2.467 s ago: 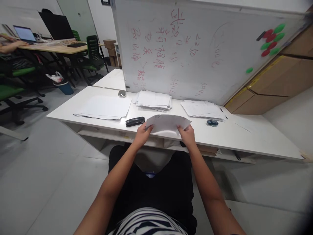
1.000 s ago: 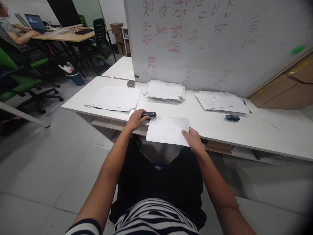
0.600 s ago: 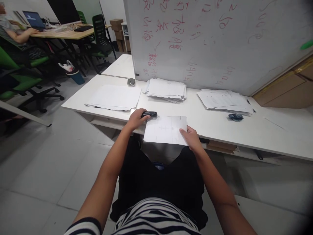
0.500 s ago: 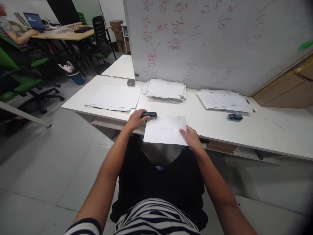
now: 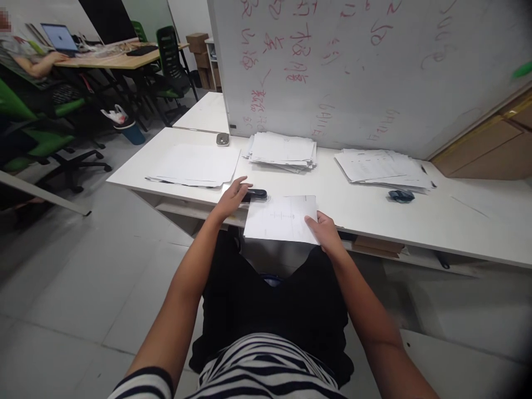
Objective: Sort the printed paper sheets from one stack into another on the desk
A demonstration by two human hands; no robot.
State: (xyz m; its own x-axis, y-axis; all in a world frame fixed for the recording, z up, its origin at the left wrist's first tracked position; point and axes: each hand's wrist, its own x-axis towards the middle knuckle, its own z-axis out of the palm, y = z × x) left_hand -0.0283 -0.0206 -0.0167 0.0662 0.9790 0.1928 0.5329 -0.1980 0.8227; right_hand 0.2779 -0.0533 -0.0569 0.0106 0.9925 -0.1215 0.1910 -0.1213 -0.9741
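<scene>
A white sheet of paper [image 5: 280, 219] lies at the near edge of the white desk [image 5: 366, 210] and overhangs it. My right hand [image 5: 326, 233] pinches the sheet's lower right corner, thumb on top. A black stapler [image 5: 255, 195] sits at the sheet's upper left corner. My left hand [image 5: 230, 197] covers the stapler's left end, its fingers stretched out and slightly raised.
Three paper stacks lie on the desk: left [image 5: 195, 165], middle [image 5: 282, 151], right [image 5: 382, 168]. A small grey object [image 5: 222, 139] and a dark clip-like item [image 5: 401, 195] sit nearby. A whiteboard [image 5: 353, 72] stands behind. A person works at a laptop [image 5: 60, 37] far left, among green chairs.
My left hand, which was pressed down on the stapler, has lifted and spread its fingers. The sheet and my right hand have barely shifted.
</scene>
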